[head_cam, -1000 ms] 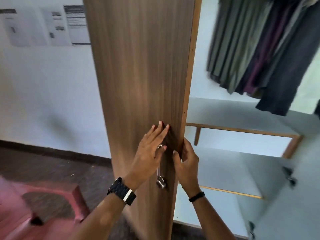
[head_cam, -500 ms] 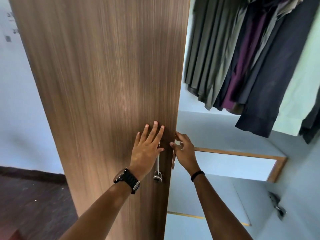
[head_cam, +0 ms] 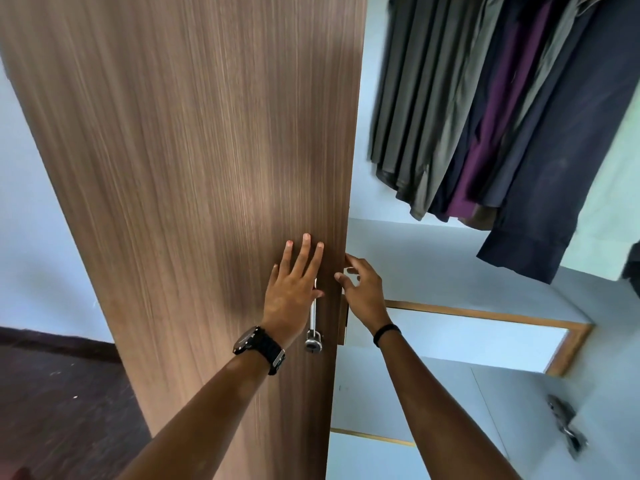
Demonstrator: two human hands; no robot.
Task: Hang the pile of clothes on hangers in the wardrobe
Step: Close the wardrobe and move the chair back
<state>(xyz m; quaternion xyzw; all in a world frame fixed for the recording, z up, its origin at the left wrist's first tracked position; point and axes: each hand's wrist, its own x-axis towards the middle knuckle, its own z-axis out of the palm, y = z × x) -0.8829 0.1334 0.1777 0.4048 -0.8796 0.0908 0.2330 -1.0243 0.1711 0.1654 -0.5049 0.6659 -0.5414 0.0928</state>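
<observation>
Nearest, the left hand (head_cam: 294, 289) lies flat with straight, spread fingers on the wardrobe door (head_cam: 194, 174), near its free edge and covering the top of the metal handle (head_cam: 313, 332); a black watch (head_cam: 260, 348) sits on that wrist. The right hand (head_cam: 363, 292) has loosely bent fingers at the door's edge, holding nothing clearly. Farther in is a pale shelf (head_cam: 450, 258) inside the wardrobe. Above it, the clothes (head_cam: 491, 109) hang in a dark row, olive, purple and navy.
</observation>
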